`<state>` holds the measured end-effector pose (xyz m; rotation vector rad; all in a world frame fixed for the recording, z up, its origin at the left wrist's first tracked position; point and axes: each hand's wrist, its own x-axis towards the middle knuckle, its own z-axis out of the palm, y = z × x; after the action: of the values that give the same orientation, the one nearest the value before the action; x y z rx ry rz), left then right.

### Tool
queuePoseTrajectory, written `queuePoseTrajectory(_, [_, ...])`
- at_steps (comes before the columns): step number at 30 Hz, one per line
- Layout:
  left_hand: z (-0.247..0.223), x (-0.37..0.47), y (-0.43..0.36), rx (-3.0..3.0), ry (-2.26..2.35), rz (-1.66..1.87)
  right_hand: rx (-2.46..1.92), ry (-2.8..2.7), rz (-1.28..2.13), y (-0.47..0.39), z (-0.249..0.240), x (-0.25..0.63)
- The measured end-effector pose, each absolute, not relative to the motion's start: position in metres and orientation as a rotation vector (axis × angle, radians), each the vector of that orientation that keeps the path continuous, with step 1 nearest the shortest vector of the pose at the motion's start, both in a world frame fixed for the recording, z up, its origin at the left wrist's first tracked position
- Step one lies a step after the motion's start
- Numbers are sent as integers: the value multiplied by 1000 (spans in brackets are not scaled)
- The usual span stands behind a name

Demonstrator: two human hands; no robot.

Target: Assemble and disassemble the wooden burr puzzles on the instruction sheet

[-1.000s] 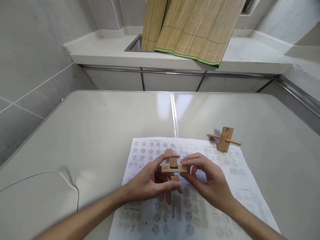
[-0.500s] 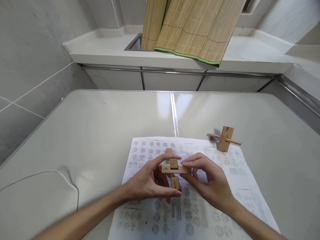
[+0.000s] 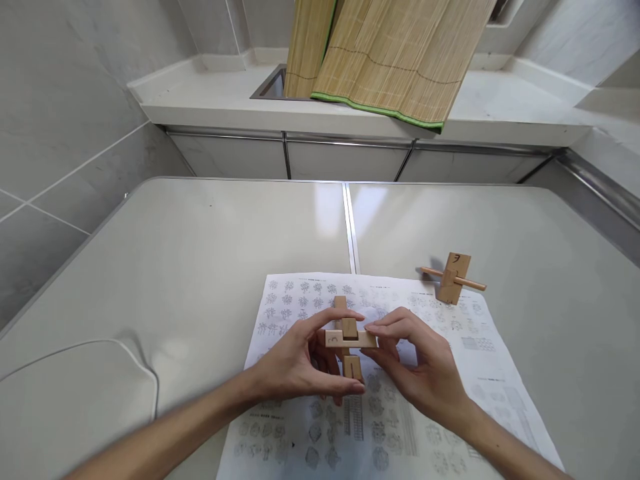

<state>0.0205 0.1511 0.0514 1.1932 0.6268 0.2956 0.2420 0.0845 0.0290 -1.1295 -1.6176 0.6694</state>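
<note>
Several interlocking wooden puzzle pieces (image 3: 336, 339) are held together above a printed sheet (image 3: 450, 373). My left hand (image 3: 295, 357) wraps around them from the left, with its thumb at the lower block marked with a line and its index finger along the top. A notched crosspiece with a "3"-like mark lies across the upright blocks. My right hand (image 3: 417, 353) pinches the right end of that crosspiece between thumb and fingers. Part of the assembly is hidden behind the left fingers.
Another wooden piece (image 3: 453, 278) with a thin wooden rod (image 3: 471, 284) through it sits at the sheet's upper right. A white cable (image 3: 117, 341) curves over the table (image 3: 190, 267) at left. Behind are a counter (image 3: 215, 115) and a bamboo mat (image 3: 390, 67) over a sink.
Both hands keep their hold on the wooden pieces. The lower block looks slightly tilted compared with before; the whole view has shifted a few pixels.
</note>
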Motion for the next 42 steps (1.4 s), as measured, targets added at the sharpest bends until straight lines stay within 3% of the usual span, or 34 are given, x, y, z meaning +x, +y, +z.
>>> queuePoseTrajectory(42, [54, 17, 150, 1202, 613, 322, -1234, -1636, 760, 88, 28, 246])
